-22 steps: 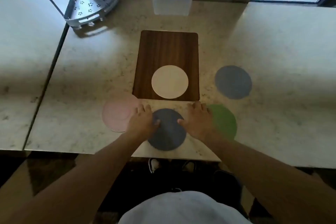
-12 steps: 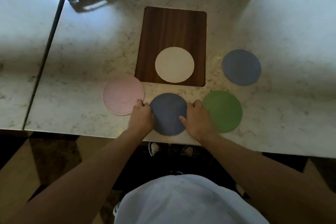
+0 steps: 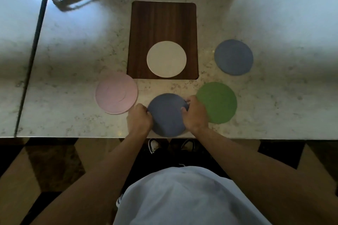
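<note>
**Board lies dead ahead of the gripped disc**

At the counter's (image 3: 73, 115) near edge, the near blue disc (image 3: 167, 115) lies flat between both hands. The left hand (image 3: 140, 119) curls on its left rim and the right hand (image 3: 194, 115) pinches its right rim (neither is nearer). Straight beyond lies the wooden board (image 3: 162, 23), bearing a cream disc (image 3: 166, 59).

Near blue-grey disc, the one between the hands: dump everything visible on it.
The near blue-grey disc is thin, flat and round, matte and plain, and looks rubbery or felt-like. It is at the front edge of the marble counter, between the pink disc and the green disc, clear of the pink one. The left hand grips its left rim with curled fingers; the right hand grips its right rim. Whether it lies flat or is slightly lifted cannot be told.
</note>
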`<act>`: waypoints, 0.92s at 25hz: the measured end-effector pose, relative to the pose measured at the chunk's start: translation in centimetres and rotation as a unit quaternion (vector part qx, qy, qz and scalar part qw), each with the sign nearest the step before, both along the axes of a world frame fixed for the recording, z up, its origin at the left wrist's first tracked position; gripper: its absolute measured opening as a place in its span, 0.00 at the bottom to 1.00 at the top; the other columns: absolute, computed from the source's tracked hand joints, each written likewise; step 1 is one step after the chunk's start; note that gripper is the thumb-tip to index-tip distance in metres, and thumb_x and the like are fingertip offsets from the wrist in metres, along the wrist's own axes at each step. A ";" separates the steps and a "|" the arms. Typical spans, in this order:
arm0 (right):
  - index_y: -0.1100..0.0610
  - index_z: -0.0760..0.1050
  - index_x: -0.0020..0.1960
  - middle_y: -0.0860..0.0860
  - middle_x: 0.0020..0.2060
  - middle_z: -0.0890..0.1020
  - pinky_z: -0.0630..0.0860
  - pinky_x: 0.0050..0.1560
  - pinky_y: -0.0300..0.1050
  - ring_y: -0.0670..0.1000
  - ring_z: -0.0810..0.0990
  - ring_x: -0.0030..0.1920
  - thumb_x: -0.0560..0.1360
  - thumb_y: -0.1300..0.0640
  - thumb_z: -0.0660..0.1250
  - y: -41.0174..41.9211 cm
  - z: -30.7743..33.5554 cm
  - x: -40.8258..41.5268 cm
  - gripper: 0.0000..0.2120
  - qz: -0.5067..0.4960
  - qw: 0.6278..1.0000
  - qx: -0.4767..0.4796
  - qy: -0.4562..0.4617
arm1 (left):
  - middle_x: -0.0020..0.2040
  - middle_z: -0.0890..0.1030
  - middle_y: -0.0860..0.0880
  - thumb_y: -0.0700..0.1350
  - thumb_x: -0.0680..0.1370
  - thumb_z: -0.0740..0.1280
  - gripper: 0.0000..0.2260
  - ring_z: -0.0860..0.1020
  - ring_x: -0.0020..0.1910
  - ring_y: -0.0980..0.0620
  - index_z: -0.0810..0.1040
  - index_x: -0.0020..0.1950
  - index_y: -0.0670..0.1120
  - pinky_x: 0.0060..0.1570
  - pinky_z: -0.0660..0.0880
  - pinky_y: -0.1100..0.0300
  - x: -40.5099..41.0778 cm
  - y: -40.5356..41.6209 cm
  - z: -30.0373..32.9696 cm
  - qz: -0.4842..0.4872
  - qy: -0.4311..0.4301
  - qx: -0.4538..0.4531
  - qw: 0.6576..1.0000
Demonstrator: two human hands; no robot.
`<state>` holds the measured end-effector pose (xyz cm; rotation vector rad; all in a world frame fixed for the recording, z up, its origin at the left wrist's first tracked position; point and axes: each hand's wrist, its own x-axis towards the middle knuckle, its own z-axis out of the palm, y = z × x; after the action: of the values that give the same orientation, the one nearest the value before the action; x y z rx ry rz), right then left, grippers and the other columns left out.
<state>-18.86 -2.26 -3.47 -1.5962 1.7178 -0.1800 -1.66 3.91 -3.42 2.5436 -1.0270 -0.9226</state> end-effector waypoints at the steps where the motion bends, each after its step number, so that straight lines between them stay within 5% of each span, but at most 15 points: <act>1: 0.55 0.74 0.58 0.55 0.50 0.82 0.77 0.49 0.50 0.55 0.80 0.49 0.77 0.58 0.67 -0.2 0.0 -0.6 0.10 -0.019 1.000 0.001 -0.024 | 0.45 0.84 0.42 0.41 0.77 0.65 0.08 0.80 0.42 0.44 0.83 0.46 0.39 0.46 0.79 0.49 -0.4 0.1 0.1 0.010 0.011 -0.003 1.000; 5: 0.55 0.80 0.59 0.51 0.52 0.84 0.70 0.49 0.37 0.47 0.79 0.48 0.77 0.58 0.67 -1.9 0.9 -4.0 0.12 -0.049 0.995 -0.029 -0.078 | 0.45 0.86 0.45 0.41 0.74 0.70 0.05 0.82 0.45 0.46 0.85 0.46 0.44 0.51 0.80 0.49 -2.8 -1.1 1.0 0.056 0.077 -0.026 0.995; 10: 0.56 0.83 0.55 0.53 0.50 0.86 0.75 0.54 0.43 0.52 0.82 0.52 0.75 0.56 0.71 -4.6 1.2 -10.9 0.10 -0.140 0.986 -0.072 -0.046 | 0.37 0.85 0.49 0.40 0.72 0.74 0.04 0.84 0.40 0.50 0.85 0.39 0.48 0.49 0.83 0.48 -7.0 -6.2 2.0 0.030 0.165 -0.047 0.985; 15: 0.53 0.83 0.52 0.49 0.44 0.85 0.72 0.47 0.36 0.48 0.82 0.47 0.73 0.57 0.71 -6.6 -0.1 -15.3 0.08 -0.172 0.981 -0.083 -0.036 | 0.37 0.86 0.47 0.40 0.72 0.73 0.04 0.84 0.40 0.48 0.85 0.38 0.46 0.48 0.83 0.49 -11.6 -9.6 0.9 -0.040 0.154 -0.053 0.986; 23: 0.54 0.83 0.54 0.54 0.48 0.83 0.70 0.50 0.36 0.51 0.80 0.47 0.74 0.58 0.71 -7.3 -2.0 -16.4 0.09 -0.140 0.983 -0.115 -0.036 | 0.45 0.86 0.47 0.43 0.74 0.71 0.06 0.83 0.47 0.49 0.85 0.48 0.44 0.54 0.79 0.50 -13.2 -9.3 -0.8 -0.039 0.067 -0.076 0.994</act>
<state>-35.26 -9.52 -5.49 -1.4793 1.9148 -0.5859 -14.83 -5.40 -4.25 2.3006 -1.1183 -0.9810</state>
